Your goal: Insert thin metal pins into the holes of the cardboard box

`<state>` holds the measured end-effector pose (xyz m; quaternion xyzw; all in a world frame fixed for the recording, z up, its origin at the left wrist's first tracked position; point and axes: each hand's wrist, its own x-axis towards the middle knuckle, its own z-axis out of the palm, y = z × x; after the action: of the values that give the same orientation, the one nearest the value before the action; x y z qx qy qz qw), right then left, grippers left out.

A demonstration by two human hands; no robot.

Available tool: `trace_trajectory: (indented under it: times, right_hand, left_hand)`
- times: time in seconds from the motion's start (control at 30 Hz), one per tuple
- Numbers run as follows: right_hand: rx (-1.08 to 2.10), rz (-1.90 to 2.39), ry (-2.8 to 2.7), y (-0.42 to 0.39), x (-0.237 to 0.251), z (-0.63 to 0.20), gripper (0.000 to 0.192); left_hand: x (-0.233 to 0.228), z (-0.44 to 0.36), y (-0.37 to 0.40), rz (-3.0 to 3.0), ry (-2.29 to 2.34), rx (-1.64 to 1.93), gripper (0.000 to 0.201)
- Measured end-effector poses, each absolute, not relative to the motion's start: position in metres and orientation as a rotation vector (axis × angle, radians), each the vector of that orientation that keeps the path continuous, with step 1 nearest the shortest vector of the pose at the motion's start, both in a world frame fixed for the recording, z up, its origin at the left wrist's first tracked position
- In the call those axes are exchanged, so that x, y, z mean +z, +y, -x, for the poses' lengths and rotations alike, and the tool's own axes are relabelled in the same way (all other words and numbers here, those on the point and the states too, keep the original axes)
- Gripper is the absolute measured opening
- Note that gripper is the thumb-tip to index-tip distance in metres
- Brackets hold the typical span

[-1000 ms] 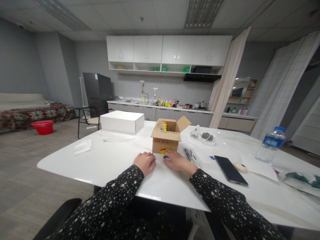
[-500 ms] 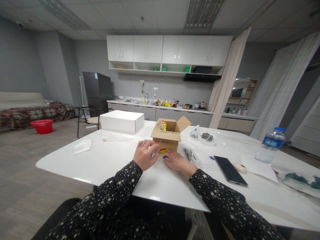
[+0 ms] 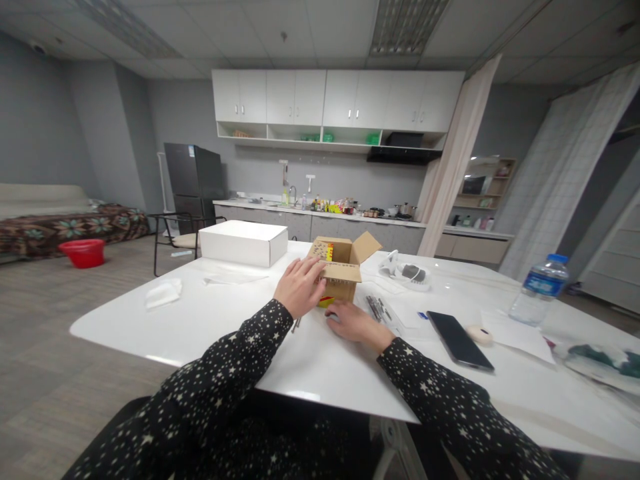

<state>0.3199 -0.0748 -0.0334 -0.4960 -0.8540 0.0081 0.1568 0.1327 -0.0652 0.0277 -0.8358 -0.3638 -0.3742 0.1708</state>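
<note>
A small cardboard box (image 3: pixel 345 292) stands on the white table with its top flaps up. Yellow-and-red packaging (image 3: pixel 330 251) shows inside it at the left. My left hand (image 3: pixel 301 287) reaches over the box's near left side, fingers stretched toward the front flap; I cannot tell if they touch it. Low at the box's front, my right hand (image 3: pixel 356 325) rests on the table with its fingers curled together. Something small and greyish shows at its fingertips, too small to name. Thin dark sticks (image 3: pixel 297 325) peek out below my left wrist.
A white box (image 3: pixel 243 243) sits behind to the left, with a crumpled tissue (image 3: pixel 164 293) nearer. Right of my right hand are a clear packet of dark thin pieces (image 3: pixel 381 310), a phone (image 3: pixel 460 340), a round beige object (image 3: pixel 480 335) and a water bottle (image 3: pixel 540 290).
My left hand has moved up and forward from in front of the box to its flap, and its fingers have straightened. My right hand has hardly moved.
</note>
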Motion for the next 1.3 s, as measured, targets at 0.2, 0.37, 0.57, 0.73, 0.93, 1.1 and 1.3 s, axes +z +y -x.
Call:
trace_trajectory:
  times: [0.2,0.37,0.57,0.73,0.93,1.1,1.3]
  right_hand:
    - [0.036,1.416,-2.429,-0.077,-0.031,-0.318,0.025]
    - [0.022,1.436,-2.443,-0.078,-0.030,-0.318,0.024]
    - [0.036,1.442,-2.437,-0.081,-0.029,-0.317,0.025]
    - [0.019,1.447,-2.435,-0.081,-0.029,-0.317,0.027]
    - [0.025,1.456,-2.441,-0.082,-0.028,-0.316,0.026]
    - [0.025,1.454,-2.446,-0.082,-0.031,-0.316,0.027]
    - [0.034,1.439,-2.442,-0.082,-0.035,-0.316,0.026]
  left_hand:
    - [0.023,-0.134,-0.059,2.394,-1.118,-0.959,0.040]
    - [0.029,-0.135,-0.061,2.395,-1.103,-0.944,0.037]
    - [0.034,-0.136,-0.063,2.409,-1.083,-0.919,0.038]
    - [0.034,-0.138,-0.059,2.434,-1.024,-0.915,0.036]
    - [0.036,-0.143,-0.058,2.472,-1.023,-0.910,0.033]
    - [0.047,-0.144,-0.058,2.499,-1.054,-0.866,0.035]
    - [0.060,-0.145,-0.057,2.459,-1.145,-0.709,0.029]
